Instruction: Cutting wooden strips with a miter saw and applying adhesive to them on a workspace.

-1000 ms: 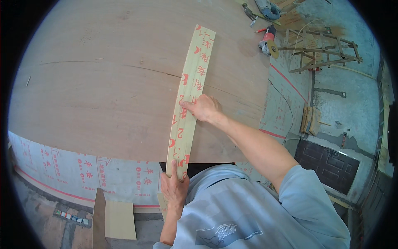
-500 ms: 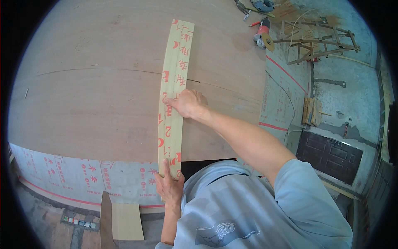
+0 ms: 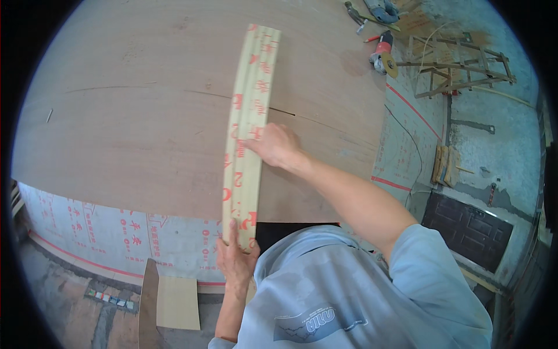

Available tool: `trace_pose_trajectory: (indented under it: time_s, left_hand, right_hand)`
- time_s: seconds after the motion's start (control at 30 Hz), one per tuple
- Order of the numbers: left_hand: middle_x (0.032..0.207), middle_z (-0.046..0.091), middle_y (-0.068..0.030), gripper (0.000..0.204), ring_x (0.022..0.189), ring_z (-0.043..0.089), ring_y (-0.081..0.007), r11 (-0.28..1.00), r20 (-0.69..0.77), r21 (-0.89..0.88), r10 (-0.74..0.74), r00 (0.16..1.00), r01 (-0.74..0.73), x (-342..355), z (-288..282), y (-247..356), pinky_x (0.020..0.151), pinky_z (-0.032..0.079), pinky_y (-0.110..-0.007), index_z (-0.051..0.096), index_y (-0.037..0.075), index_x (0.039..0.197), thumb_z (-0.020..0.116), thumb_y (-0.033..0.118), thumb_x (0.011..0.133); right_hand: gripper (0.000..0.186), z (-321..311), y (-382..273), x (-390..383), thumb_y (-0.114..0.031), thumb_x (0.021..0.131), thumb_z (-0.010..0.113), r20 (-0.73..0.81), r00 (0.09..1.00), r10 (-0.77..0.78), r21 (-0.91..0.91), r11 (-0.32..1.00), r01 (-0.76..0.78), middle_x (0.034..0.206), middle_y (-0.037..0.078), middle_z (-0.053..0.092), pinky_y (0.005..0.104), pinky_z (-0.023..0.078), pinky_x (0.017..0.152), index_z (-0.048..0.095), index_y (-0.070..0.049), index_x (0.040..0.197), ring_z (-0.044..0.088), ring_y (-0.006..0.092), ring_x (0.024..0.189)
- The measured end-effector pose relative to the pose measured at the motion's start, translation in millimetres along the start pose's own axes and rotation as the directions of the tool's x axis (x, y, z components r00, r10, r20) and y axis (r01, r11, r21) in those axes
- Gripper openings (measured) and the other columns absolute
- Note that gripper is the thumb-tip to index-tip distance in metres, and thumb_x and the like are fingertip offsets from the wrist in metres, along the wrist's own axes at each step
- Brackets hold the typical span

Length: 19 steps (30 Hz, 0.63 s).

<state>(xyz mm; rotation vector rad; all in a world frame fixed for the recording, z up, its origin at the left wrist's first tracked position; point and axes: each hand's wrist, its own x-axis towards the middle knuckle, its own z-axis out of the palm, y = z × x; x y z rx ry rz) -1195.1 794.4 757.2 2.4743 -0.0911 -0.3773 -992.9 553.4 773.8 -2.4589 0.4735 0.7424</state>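
A long, narrow pale-yellow board strip [image 3: 251, 110] with red printing and lengthwise grooves runs away from me over a wide brown plywood sheet [image 3: 145, 151]. My left hand [image 3: 237, 262] is closed round the strip's near end, thumb on top, where it juts past the sheet's front edge. Farther along, my right hand [image 3: 275, 145] grips the right edge, its thumb lying across the upper face and the fingers mostly hidden. Whether the strip rests flat on the sheet or hovers slightly above it, I cannot tell.
An angle grinder [image 3: 382, 53], a hammer [image 3: 353, 13] and a red pencil [image 3: 372, 39] lie at the sheet's far right. Beyond them stands a wooden frame [image 3: 465, 67]. Printed protective sheeting [image 3: 110, 232] covers the floor around; a dark panelled door [image 3: 468, 231] is at right.
The strip has swung a little, its far end leaning more to the right. Both hands keep their holds. The surroundings have shifted slightly rightward in view.
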Motion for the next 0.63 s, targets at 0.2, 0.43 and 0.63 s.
trace_pose_trajectory:
  time_s: [0.2,0.43,0.63]
  left_hand:
    - [0.093,0.051,-0.0163,0.093,0.077,0.058,-0.0343,0.997,0.155,-0.080,0.007,0.988,0.006,10.7,19.0,-14.0,0.065,0.052,-0.044,0.044,0.029,0.155,0.083,0.019,0.072]
    - [0.089,0.047,-0.0136,0.093,0.074,0.056,-0.0319,1.000,0.090,-0.012,0.026,0.996,-0.025,2.7,62.7,11.5,0.061,0.051,-0.042,0.046,0.032,0.154,0.084,0.019,0.070]
    - [0.088,0.047,-0.0135,0.091,0.073,0.056,-0.0315,0.998,0.021,0.017,0.054,0.998,-0.054,8.4,66.8,-8.8,0.061,0.050,-0.042,0.048,0.031,0.153,0.084,0.018,0.070]
  right_hand:
    - [0.039,11.0,40.8,-10.9,-0.043,0.090,0.069,-0.052,0.998,0.035,0.060,0.998,-0.032,0.101,0.016,0.076,0.0475,0.056,0.087,0.077,-0.012,0.113,0.073,0.0357,0.095]
    - [0.041,6.9,80.0,-14.3,-0.043,0.092,0.070,-0.040,0.985,0.168,0.072,0.984,-0.165,0.098,0.016,0.076,0.0470,0.055,0.088,0.076,-0.009,0.113,0.073,0.0360,0.096]
    - [0.052,20.0,67.9,0.8,-0.053,0.091,0.070,0.038,0.994,0.100,0.045,0.994,-0.101,0.086,0.014,0.076,0.0439,0.054,0.077,0.075,-0.010,0.119,0.074,0.0297,0.083]
